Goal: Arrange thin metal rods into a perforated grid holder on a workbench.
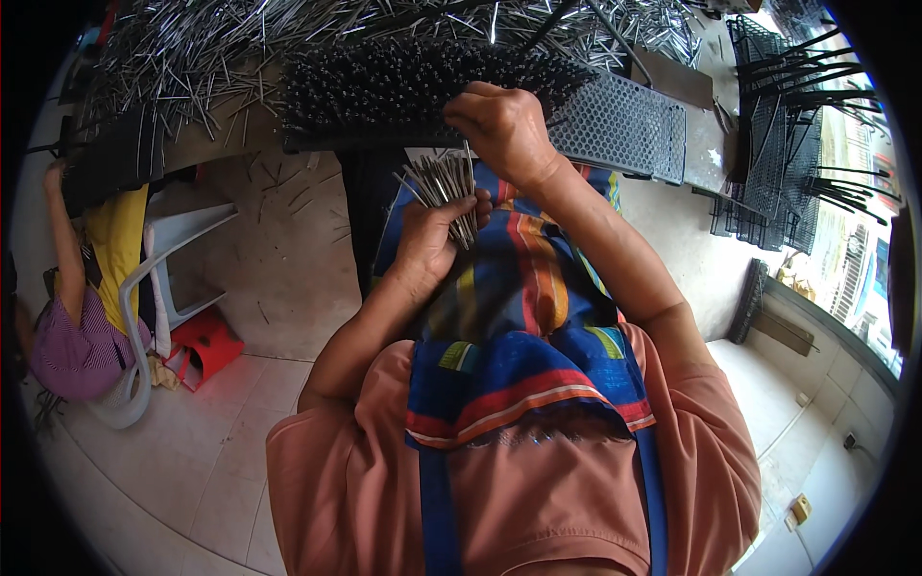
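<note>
A bundle of thin metal rods [437,182] is gripped in my left hand [429,233], over my lap, with the rods fanning upward out of the fist. My right hand [509,132] is just above and to the right of the bundle, at the near edge of a perforated metal rack [624,125]. Its fingers are pinched together; what is between them is hidden. One rod rises higher than the others, its top close under the right hand. Many dark rods [384,91] stand upright in the left and middle of the rack, while bare holes show at its right end.
Loose metal rods [221,58] lie heaped across the table behind the rack. Black wire racks [768,144] with long prongs stand at the right. At left, another person's arm [69,240] reaches to the table, near a grey plastic chair [144,355] and a red bag [206,346].
</note>
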A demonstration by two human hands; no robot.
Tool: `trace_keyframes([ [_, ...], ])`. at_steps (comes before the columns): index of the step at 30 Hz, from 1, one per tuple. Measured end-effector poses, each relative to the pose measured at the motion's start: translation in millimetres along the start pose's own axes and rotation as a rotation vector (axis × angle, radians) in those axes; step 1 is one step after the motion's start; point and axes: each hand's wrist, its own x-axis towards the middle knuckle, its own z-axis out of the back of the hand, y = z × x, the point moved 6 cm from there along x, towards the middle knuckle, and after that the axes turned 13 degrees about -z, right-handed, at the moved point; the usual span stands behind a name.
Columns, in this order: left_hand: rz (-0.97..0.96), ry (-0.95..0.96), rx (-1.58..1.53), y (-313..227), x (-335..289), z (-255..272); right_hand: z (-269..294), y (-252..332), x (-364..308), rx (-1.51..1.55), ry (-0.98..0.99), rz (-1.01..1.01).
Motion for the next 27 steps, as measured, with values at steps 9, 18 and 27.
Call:
trace_keyframes([
  [9,-0.056,0.072,0.000,-9.8,-3.4,-12.4,20.8,-19.1,-23.6,0.000,0.007,-0.273],
  [18,-0.037,0.056,0.078,-6.1,-8.0,-19.6,10.9,-54.1,-55.9,0.712,0.238,-0.795],
  [27,-0.087,0.068,0.254,-0.1,-7.6,-13.4,41.9,-35.3,-31.8,0.321,-0.282,-0.256],
])
